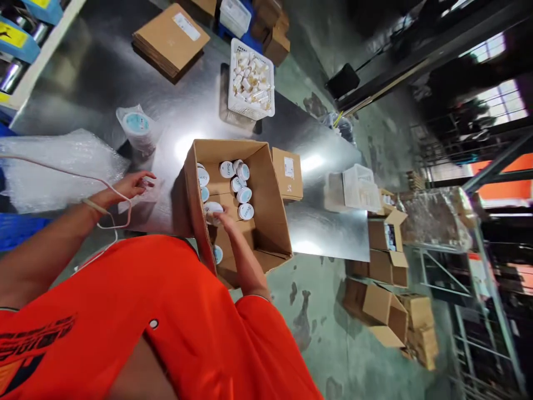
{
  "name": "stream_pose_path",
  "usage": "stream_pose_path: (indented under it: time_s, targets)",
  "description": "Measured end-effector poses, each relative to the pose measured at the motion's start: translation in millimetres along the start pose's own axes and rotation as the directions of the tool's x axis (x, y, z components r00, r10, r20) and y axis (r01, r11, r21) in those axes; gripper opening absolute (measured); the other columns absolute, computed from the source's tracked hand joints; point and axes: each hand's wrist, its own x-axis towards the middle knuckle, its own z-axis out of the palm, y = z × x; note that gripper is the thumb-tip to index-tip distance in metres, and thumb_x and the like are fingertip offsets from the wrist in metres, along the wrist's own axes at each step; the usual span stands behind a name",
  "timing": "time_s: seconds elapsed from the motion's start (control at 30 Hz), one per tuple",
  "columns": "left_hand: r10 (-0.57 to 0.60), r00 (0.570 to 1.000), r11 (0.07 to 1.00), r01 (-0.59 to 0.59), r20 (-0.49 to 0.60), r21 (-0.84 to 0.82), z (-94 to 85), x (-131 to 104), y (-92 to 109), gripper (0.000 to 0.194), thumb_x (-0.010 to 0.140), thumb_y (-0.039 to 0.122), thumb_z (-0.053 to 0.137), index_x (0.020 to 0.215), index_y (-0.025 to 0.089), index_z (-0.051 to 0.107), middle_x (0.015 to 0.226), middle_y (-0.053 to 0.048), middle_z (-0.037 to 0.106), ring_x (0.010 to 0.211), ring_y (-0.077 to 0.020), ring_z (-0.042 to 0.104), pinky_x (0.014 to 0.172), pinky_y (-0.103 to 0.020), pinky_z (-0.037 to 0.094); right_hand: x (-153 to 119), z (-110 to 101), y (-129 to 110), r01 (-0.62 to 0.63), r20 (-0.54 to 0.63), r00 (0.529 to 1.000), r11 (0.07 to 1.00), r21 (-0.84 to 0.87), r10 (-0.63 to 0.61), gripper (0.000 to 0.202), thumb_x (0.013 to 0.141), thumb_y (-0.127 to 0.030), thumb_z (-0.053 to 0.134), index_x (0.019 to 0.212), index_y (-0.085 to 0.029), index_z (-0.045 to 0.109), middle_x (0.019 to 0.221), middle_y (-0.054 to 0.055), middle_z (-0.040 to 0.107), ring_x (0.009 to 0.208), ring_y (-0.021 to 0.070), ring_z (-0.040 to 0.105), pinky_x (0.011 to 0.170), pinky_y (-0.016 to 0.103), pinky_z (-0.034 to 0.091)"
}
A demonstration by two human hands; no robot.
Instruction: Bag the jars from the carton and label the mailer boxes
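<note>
An open cardboard box (272, 200) stands in front of me on the metal table. Inside it are several white jars with round labelled lids, such as one jar (246, 211) near the middle. My right hand (227, 218) reaches into the box, its fingers closed on a white jar (213, 208) by the near left wall. To the left of the box, my left hand (135, 184) is held out with fingers apart, above a bit of clear plastic (144, 199); whether they touch, I cannot tell. A cord crosses the left wrist.
Bubble wrap (58, 169) lies at the left beside a plastic-wrapped stack with a blue label (137, 123). Farther back are flat cardboard sheets (166, 41) and a white basket of small bottles (251, 111). A closed carton (287, 173) sits right of the box, with white baskets (360, 188) beyond.
</note>
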Motion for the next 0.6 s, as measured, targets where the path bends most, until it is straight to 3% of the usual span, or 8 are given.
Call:
stream_pose_path:
  time_s: [0.1,0.17,0.3,0.37,0.4,0.47,0.53,0.6]
  targets:
    - [0.002,0.999,0.994,0.004,-0.051,0.110,-2.4,-1.7,-0.1,0.043,0.090,0.020,0.065,0.127,0.004,0.079,0.097,-0.008,0.082,0.080,-0.0177,0.063,0.077,-0.027,0.049,-28.7,-10.6,-24.4,0.264,-0.171,0.958,0.942,0.205,-0.231,0.061,0.074,-0.032,0.082,0.130,-0.021,0.062,0.120,0.007,0.078,0.111,0.0243,0.074,0.101,0.037,0.065]
    - [0.044,0.997,0.972,-0.028,-0.064,0.235,-1.9,-4.0,3.6,0.038,0.090,0.030,0.073,0.120,0.008,0.083,0.093,-0.007,0.082,0.080,-0.0183,0.063,0.080,-0.028,0.048,-52.0,-1.0,-41.2,0.428,-0.156,0.904,0.855,0.294,-0.399,0.077,0.071,-0.040,0.087,0.141,-0.022,0.060,0.133,0.009,0.076,0.122,0.0276,0.074,0.106,0.040,0.065]
    - [0.146,0.986,0.900,-0.097,-0.084,0.425,6.5,-10.1,16.6,0.036,0.100,0.045,0.068,0.105,0.015,0.087,0.098,-0.009,0.085,0.092,-0.0233,0.070,0.082,-0.030,0.050,-84.0,49.6,-69.9,0.523,0.301,0.790,0.843,0.122,-0.534,0.106,0.070,-0.040,0.097,0.164,-0.018,0.054,0.155,0.015,0.068,0.142,0.0338,0.067,0.121,0.046,0.058]
    - [0.191,0.977,0.846,-0.117,-0.092,0.520,12.4,-15.4,24.7,0.035,0.103,0.042,0.064,0.099,0.016,0.087,0.101,-0.012,0.085,0.098,-0.0270,0.073,0.085,-0.033,0.053,-89.4,75.9,-82.3,0.616,0.518,0.696,0.785,-0.073,-0.498,0.119,0.076,-0.032,0.098,0.178,-0.016,0.040,0.164,0.018,0.062,0.150,0.0348,0.062,0.127,0.046,0.053]
    - [0.216,0.973,0.818,-0.138,-0.076,0.559,15.1,-19.0,28.9,0.031,0.102,0.038,0.065,0.099,0.016,0.087,0.105,-0.012,0.085,0.101,-0.0285,0.074,0.089,-0.036,0.055,-90.9,87.0,-88.1,0.650,0.588,0.675,0.736,-0.189,-0.445,0.122,0.081,-0.030,0.097,0.183,-0.015,0.033,0.165,0.020,0.061,0.150,0.0351,0.062,0.127,0.047,0.052]
    - [0.250,0.967,0.782,-0.173,-0.046,0.599,19.0,-27.7,36.7,0.024,0.097,0.026,0.067,0.105,0.016,0.087,0.114,-0.012,0.084,0.108,-0.0296,0.075,0.099,-0.039,0.058,-93.9,104.6,-97.8,0.640,0.625,0.725,0.617,-0.458,-0.288,0.115,0.093,-0.031,0.092,0.186,-0.016,0.026,0.162,0.024,0.061,0.144,0.0366,0.065,0.123,0.049,0.055]
    - [0.254,0.964,0.780,-0.161,-0.071,0.604,18.8,-36.6,42.6,0.032,0.096,0.016,0.063,0.116,0.015,0.087,0.126,-0.012,0.083,0.117,-0.0289,0.074,0.109,-0.041,0.058,-98.0,116.9,-102.8,0.525,0.529,0.836,0.491,-0.695,-0.145,0.093,0.104,-0.039,0.084,0.182,-0.019,0.037,0.158,0.024,0.062,0.137,0.0379,0.068,0.116,0.051,0.059]
    - [0.226,0.962,0.790,-0.090,-0.152,0.606,13.4,-43.4,45.3,0.045,0.098,0.011,0.058,0.135,0.013,0.084,0.138,-0.014,0.078,0.126,-0.0316,0.071,0.112,-0.046,0.059,-101.6,124.5,-101.2,0.429,0.431,0.898,0.397,-0.811,-0.091,0.070,0.110,-0.043,0.076,0.174,-0.024,0.053,0.158,0.023,0.060,0.136,0.0381,0.068,0.112,0.050,0.061]
